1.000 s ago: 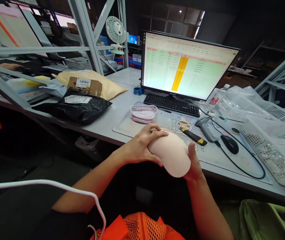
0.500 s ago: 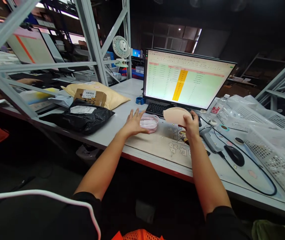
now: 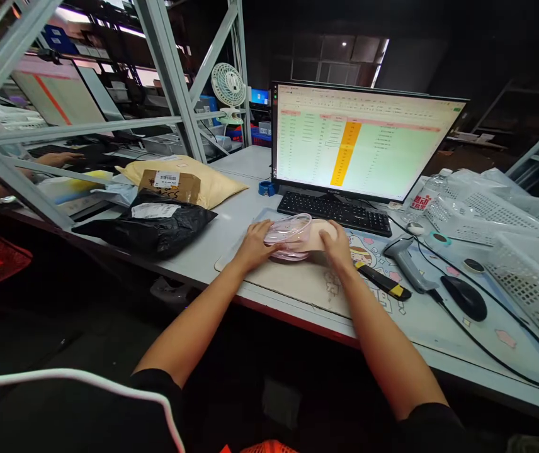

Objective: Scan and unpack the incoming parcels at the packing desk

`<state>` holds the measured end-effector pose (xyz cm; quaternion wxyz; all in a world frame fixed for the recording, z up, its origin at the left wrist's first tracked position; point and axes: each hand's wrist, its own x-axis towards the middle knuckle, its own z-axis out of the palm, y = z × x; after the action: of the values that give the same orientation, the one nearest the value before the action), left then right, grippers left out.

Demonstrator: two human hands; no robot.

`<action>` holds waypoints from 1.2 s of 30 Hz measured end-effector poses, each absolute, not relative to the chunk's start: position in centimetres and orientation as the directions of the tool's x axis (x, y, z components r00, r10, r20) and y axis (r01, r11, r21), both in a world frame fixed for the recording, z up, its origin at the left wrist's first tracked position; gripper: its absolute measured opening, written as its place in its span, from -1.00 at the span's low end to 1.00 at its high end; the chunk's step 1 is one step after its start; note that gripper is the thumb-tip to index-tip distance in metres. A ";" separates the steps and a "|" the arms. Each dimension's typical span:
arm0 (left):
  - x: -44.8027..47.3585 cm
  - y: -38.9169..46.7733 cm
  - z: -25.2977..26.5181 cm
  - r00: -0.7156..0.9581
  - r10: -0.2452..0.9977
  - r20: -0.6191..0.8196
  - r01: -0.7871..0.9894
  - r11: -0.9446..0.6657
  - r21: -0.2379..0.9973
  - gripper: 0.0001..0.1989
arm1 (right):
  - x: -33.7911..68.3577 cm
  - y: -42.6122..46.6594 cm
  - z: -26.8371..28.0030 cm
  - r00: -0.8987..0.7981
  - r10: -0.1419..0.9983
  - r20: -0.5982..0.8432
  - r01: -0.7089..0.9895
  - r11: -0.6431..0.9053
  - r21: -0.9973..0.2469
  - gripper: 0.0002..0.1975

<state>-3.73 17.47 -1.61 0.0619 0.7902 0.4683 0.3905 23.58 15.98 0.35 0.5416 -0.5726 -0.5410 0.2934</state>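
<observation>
My left hand [image 3: 254, 247] is closed on the left side of a clear round plastic container [image 3: 284, 236], which has a pinkish tint and sits tilted over more clear pink plastic near the mat. My right hand [image 3: 337, 245] pinches a flat beige rounded piece [image 3: 317, 234] by its right edge. The left edge of that piece meets the container, and whether it lies inside or against it I cannot tell. Below my right wrist a black and yellow utility knife [image 3: 383, 280] lies on the printed desk mat [image 3: 293, 284].
Behind my hands stand a keyboard [image 3: 333, 212] and a monitor [image 3: 359, 148]. On the right are a barcode scanner [image 3: 408, 267], a mouse [image 3: 464, 297], their cables and white baskets [image 3: 529, 274]. A black parcel [image 3: 156, 223] and a cardboard box [image 3: 171, 185] lie left. Another person's hand [image 3: 59, 158] shows far left.
My right hand has brought the beige piece left and down to the container. My left hand has gone from spread fingers beside the container to gripping it, and the container is now tilted.
</observation>
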 end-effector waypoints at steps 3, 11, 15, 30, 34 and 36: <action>-2.7 16.8 -1.3 0.284 0.783 0.553 0.636 -0.586 0.502 0.00 | 20.9 14.9 -0.3 0.094 0.958 0.271 0.604 0.162 -0.781 -0.48; -2.4 18.3 -1.5 -0.006 0.944 0.329 0.410 -0.297 0.862 -0.04 | 20.2 14.3 -1.1 -0.033 0.984 0.173 0.778 0.134 -0.614 -0.47; -1.7 19.4 -1.2 -0.063 0.979 0.194 0.332 -0.163 0.929 -0.37 | 21.7 15.5 -0.7 -0.123 0.980 0.158 0.650 0.200 -0.733 -0.58; -2.6 17.7 5.4 0.580 0.814 0.032 -0.158 0.073 0.985 -0.25 | 26.5 14.4 3.2 -0.152 0.965 0.214 -0.088 0.202 -0.975 -0.62; 0.3 18.0 4.3 0.687 0.725 -0.057 -0.072 0.146 0.987 -0.17 | 24.8 13.6 2.8 -0.396 0.890 0.227 0.014 0.253 -0.967 -0.56; 1.1 18.2 3.3 0.703 0.704 -0.098 -0.052 0.188 0.981 -0.24 | 24.7 13.6 2.4 -0.477 0.861 0.179 0.100 0.255 -0.962 -0.55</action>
<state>1.11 18.25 3.30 0.7177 0.5801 0.2812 0.2633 24.72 13.59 2.40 0.3778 -0.3448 -0.6964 0.5035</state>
